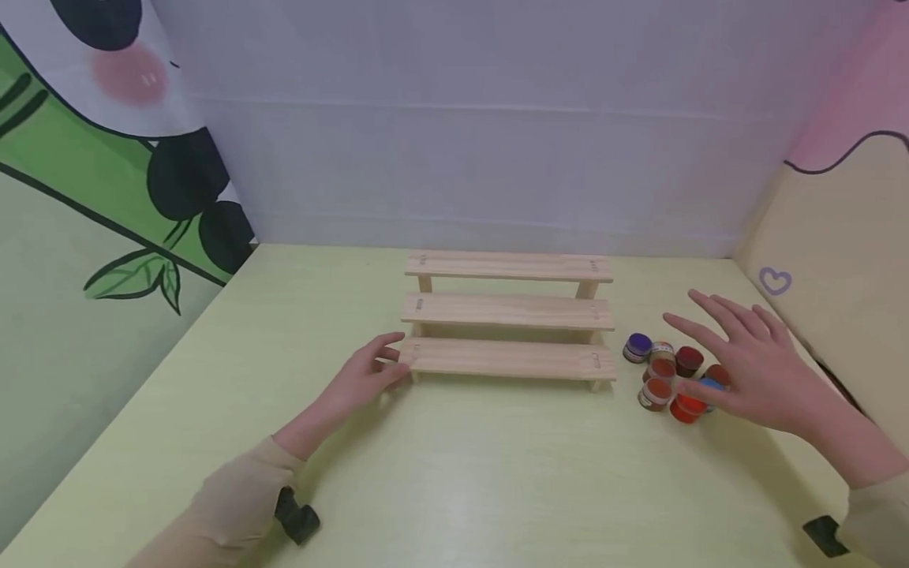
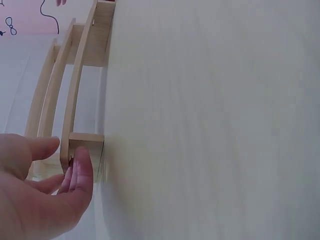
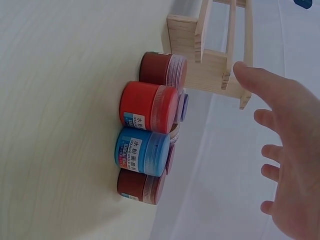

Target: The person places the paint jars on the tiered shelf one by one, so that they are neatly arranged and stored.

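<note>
A three-tier wooden rack [image 1: 507, 359] stands upright. At the left end of its lowest board, my left hand [image 1: 365, 375] rests with loosely bent fingers; in the left wrist view that hand [image 2: 55, 195] has its fingertips close about the board's end [image 2: 65, 155]. Over the right side of a group of small paint jars [image 1: 656, 394], my right hand [image 1: 763, 379] is spread and holds nothing. The right wrist view shows this hand [image 3: 290, 145] apart from the red jar [image 3: 145, 107] and the blue jar [image 3: 141, 151]. Some jars are partly hidden.
The jars stand on the table [image 1: 440, 481] just right of the rack [image 3: 197, 37]. Behind the rack hangs a pale cloth [image 1: 497, 173]. A patterned panel [image 1: 845, 260] borders the right side, and another with green leaves [image 1: 128, 276] the left.
</note>
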`<state>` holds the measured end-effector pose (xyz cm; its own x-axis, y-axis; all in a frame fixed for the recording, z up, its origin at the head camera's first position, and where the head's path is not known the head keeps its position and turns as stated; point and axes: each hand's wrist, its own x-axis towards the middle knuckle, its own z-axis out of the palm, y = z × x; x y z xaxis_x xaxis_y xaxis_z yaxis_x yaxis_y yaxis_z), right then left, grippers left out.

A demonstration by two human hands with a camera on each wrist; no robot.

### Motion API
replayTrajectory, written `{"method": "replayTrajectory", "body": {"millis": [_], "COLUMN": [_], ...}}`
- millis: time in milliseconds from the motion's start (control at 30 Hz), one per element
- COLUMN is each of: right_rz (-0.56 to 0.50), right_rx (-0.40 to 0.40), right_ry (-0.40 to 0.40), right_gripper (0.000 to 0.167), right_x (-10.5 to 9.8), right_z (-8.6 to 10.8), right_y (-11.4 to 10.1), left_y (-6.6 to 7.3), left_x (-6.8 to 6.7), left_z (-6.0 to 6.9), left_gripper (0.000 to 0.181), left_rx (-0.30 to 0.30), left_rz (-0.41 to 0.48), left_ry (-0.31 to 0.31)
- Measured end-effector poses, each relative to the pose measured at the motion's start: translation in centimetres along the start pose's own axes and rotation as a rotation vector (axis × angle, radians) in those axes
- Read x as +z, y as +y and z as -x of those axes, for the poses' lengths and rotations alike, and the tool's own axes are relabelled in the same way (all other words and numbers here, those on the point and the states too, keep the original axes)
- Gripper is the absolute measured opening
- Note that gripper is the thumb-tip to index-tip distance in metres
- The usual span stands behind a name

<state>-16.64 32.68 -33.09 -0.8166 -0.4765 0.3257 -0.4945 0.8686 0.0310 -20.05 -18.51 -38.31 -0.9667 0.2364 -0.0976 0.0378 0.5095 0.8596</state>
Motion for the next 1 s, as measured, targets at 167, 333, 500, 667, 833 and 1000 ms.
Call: {"method": "replayTrajectory", "body": {"millis": [167,333,500,667,833,1000], "right_rz": [-0.021,-0.022,-0.020,-0.025,-0.035,-0.050], "right_rx": [-0.019,-0.004,-0.007,-0.019,-0.024,-0.011], "right_ry": [0.009,0.015,0.007,0.004,-0.016,-0.050], "right_gripper": [0.088,0.085,0.086,0.086,0.084,0.079], "right_x": [0.6,0.9,0.9,0.9,0.8,1.1], "right_z": [-0.1,0.0,0.0,-0.5,-0.9,-0.8], "right_y": [-0.1,-0.3,-0.3,-0.4,-0.5,-0.8], "left_y": [-0.1,0.1,0.1,-0.5,-1.2,-1.4], "left_x": [0.7,1.4,2.1,2.6,2.7,2.5], "left_z": [0.1,0.3,0.2,0.1,-0.1,0.1], "left_gripper": [0.057,0.057,0.057,0.056,0.057,0.058], "left_rx": [-0.056,-0.068,-0.044,-0.022,-0.021,-0.042], "left_rz": [0.082,0.224,0.264,0.304,0.337,0.377], "left_ry": [0.038,0.052,0.068,0.073,0.087,0.090]}}
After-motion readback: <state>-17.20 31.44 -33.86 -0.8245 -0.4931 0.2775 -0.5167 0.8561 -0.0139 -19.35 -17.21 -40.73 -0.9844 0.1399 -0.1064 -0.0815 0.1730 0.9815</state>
